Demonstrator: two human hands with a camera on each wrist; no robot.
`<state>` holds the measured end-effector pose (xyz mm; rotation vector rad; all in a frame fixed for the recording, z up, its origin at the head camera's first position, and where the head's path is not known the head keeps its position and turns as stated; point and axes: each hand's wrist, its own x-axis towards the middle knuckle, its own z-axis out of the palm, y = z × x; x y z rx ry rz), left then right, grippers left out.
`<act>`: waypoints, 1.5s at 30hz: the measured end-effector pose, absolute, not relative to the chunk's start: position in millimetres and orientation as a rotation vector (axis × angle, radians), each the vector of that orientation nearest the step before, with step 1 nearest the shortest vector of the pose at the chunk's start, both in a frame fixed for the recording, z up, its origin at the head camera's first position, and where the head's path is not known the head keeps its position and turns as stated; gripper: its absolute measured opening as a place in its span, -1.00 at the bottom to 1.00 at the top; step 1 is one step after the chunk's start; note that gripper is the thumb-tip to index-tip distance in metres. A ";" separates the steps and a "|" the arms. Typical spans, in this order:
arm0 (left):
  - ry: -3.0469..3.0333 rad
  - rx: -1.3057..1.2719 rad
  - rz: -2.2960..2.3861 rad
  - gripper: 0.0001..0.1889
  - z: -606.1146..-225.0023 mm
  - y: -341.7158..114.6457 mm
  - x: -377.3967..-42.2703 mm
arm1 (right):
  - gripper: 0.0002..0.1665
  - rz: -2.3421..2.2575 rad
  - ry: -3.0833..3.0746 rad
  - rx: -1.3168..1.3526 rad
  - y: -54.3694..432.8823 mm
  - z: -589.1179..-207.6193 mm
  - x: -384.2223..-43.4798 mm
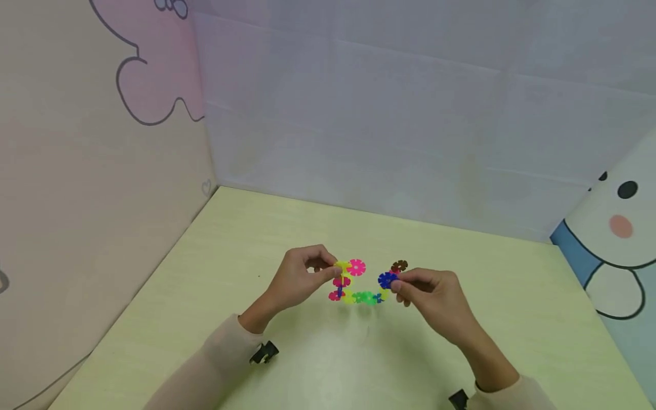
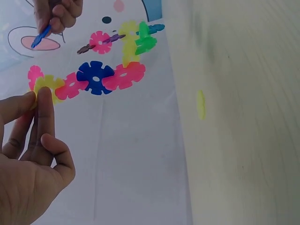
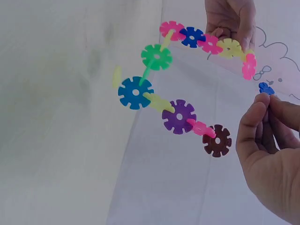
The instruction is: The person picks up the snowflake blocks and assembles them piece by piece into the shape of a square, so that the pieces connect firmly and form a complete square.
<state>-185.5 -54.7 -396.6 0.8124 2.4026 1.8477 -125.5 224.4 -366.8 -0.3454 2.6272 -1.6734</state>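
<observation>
A chain of colourful snowflake discs (image 1: 359, 290) hangs in a loop above the pale green table (image 1: 205, 296). My left hand (image 1: 330, 270) pinches a yellow disc (image 2: 47, 86) near one end of the chain (image 2: 112, 70). The other end finishes in a brown disc (image 3: 217, 140). My right hand (image 1: 397, 285) pinches a single small blue disc (image 3: 266, 87), which is apart from the chain (image 3: 159, 75) and close to the brown end. In the right wrist view my right hand (image 3: 267, 98) sits at the lower right and my left hand (image 3: 229, 23) at the top.
Walls close the table in on three sides: a pink cartoon panel (image 1: 77, 171) at the left, a white cloth (image 1: 410, 114) behind, and a panel with a cartoon face (image 1: 615, 239) at the right. A black wrist camera mount (image 1: 263, 352) shows on my left sleeve.
</observation>
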 end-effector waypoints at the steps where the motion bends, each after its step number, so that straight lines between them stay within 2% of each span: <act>1: 2.395 0.828 1.844 -0.95 -395.5 -53.8 -182.7 | -0.89 -1.685 2.654 -0.337 225.8 -363.4 -124.5; 15: 2.369 0.877 1.768 -0.92 -392.1 -45.6 -163.7 | -0.93 -1.605 2.745 -0.370 218.1 -367.6 -113.1; 30: 2.432 0.899 1.709 -0.95 -392.8 -43.1 -165.1 | -0.84 -1.583 3.008 -0.749 206.4 -383.2 -117.4; 38: 2.395 0.869 1.719 -0.96 -403.5 -48.5 -169.4 | -0.93 -1.607 2.936 -0.652 199.4 -381.7 -119.2; 45: 2.425 0.813 1.667 -0.67 -398.0 -46.7 -167.1 | -0.94 -1.652 2.836 -0.547 199.5 -383.6 -120.4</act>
